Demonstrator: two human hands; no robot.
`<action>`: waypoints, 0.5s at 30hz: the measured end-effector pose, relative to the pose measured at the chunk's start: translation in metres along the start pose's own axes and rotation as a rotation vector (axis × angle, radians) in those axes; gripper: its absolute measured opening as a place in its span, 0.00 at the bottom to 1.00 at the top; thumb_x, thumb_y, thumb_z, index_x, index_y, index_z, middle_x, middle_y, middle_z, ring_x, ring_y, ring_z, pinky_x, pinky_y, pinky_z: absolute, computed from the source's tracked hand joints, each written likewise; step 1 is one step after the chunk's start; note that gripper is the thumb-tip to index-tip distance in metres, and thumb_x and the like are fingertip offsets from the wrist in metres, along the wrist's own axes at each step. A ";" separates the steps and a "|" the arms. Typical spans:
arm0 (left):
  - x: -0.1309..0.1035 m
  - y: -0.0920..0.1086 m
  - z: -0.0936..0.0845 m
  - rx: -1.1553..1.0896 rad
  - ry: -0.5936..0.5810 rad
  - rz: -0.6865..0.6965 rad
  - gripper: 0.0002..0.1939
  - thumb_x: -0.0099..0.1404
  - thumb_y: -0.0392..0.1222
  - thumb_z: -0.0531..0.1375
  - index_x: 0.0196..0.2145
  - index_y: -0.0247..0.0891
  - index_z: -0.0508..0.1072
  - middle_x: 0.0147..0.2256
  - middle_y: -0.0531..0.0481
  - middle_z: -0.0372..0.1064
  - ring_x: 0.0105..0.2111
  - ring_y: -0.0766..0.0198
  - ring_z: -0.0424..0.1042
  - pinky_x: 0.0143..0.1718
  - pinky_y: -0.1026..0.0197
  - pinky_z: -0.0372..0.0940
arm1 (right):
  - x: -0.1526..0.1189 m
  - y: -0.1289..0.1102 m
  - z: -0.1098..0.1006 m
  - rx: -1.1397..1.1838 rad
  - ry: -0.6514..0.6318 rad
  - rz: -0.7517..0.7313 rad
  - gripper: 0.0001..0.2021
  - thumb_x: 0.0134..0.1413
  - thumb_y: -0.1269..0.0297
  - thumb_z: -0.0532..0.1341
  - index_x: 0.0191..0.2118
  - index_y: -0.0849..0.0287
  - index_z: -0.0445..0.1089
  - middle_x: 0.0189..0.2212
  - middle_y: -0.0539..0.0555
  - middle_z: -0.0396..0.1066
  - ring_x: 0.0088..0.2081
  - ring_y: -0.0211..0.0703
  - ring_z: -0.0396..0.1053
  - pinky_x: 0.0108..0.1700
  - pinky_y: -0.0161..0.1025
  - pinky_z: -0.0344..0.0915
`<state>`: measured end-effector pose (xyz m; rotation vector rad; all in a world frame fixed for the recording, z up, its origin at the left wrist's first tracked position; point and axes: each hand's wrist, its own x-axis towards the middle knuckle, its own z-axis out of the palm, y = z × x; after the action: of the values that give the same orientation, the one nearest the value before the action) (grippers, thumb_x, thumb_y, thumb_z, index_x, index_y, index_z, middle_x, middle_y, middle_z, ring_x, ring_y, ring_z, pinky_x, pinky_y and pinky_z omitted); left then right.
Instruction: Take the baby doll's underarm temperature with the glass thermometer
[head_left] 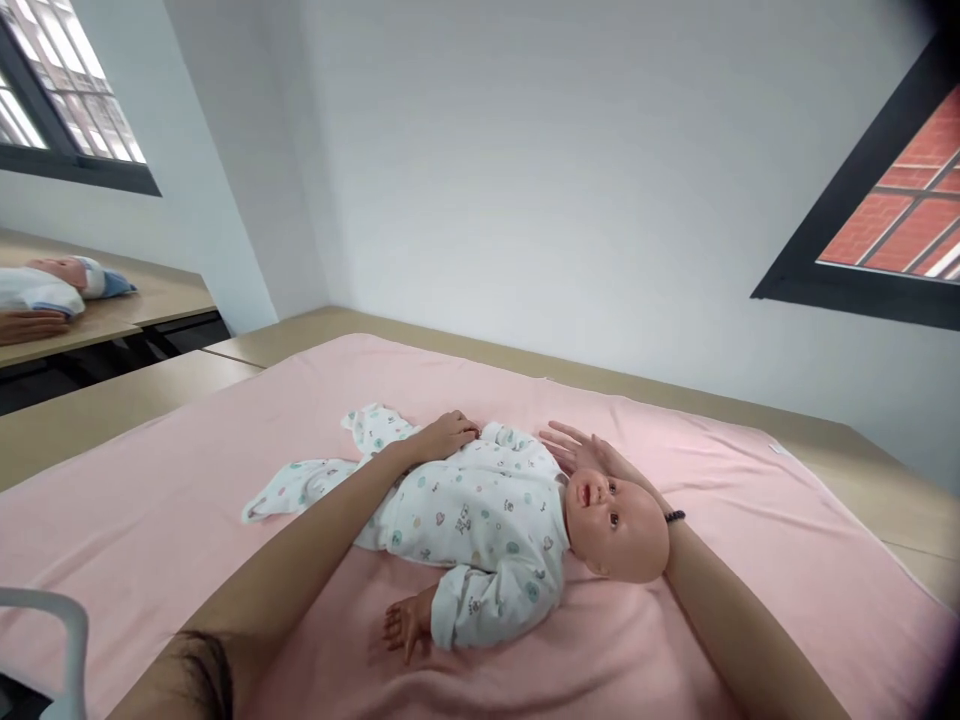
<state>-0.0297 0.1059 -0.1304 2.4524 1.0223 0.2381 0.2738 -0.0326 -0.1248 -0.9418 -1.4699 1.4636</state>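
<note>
A bald baby doll [480, 505] in a white patterned sleepsuit lies on its back on a pink blanket [315, 590], head toward the right. Across its lower body reaches my left arm. My left hand [448, 436] is closed at the far sleeve's cuff, its fingers curled around the doll's hand, which is mostly hidden. Beyond the doll's far shoulder, my right hand [581, 450] has its fingers stretched apart and holds nothing. My right wrist, with a dark beaded band [676, 516], is right beside the doll's head. The doll's near arm rests on the blanket, palm down.
The blanket covers a wooden table [840, 445] against a white wall. On another table at left lies a second doll [52, 285] with a blue-and-white cap, a person's hand [31, 326] beside it. A curved pale frame [67, 625] stands at the lower left.
</note>
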 end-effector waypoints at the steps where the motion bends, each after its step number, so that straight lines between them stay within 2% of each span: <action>1: 0.001 -0.002 0.002 -0.017 0.005 0.001 0.21 0.75 0.48 0.46 0.52 0.40 0.74 0.55 0.41 0.68 0.56 0.56 0.67 0.62 0.53 0.61 | 0.001 -0.002 0.006 0.030 0.029 -0.006 0.35 0.65 0.35 0.42 0.70 0.48 0.52 0.71 0.56 0.53 0.71 0.48 0.51 0.69 0.51 0.54; 4: 0.005 -0.007 0.006 -0.094 0.034 -0.019 0.20 0.73 0.50 0.48 0.49 0.42 0.76 0.53 0.45 0.67 0.52 0.56 0.69 0.59 0.55 0.63 | 0.002 -0.008 0.015 0.155 0.045 0.017 0.33 0.67 0.37 0.43 0.69 0.47 0.56 0.70 0.54 0.57 0.71 0.47 0.52 0.71 0.51 0.52; 7: 0.008 -0.011 0.009 -0.133 0.036 -0.037 0.19 0.71 0.51 0.50 0.46 0.43 0.77 0.49 0.46 0.67 0.49 0.55 0.70 0.56 0.54 0.64 | -0.003 -0.013 0.019 0.276 -0.014 0.080 0.30 0.69 0.40 0.45 0.67 0.49 0.59 0.68 0.54 0.61 0.70 0.48 0.55 0.71 0.52 0.51; 15: 0.008 -0.012 0.010 -0.125 0.041 0.001 0.17 0.69 0.50 0.51 0.44 0.42 0.77 0.47 0.46 0.67 0.48 0.55 0.70 0.56 0.54 0.63 | -0.011 -0.020 0.034 0.377 -0.022 0.127 0.29 0.69 0.41 0.46 0.67 0.50 0.60 0.67 0.52 0.62 0.71 0.48 0.54 0.73 0.52 0.49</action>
<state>-0.0281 0.1154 -0.1449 2.3446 0.9921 0.3441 0.2469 -0.0565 -0.1042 -0.7967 -1.1097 1.7708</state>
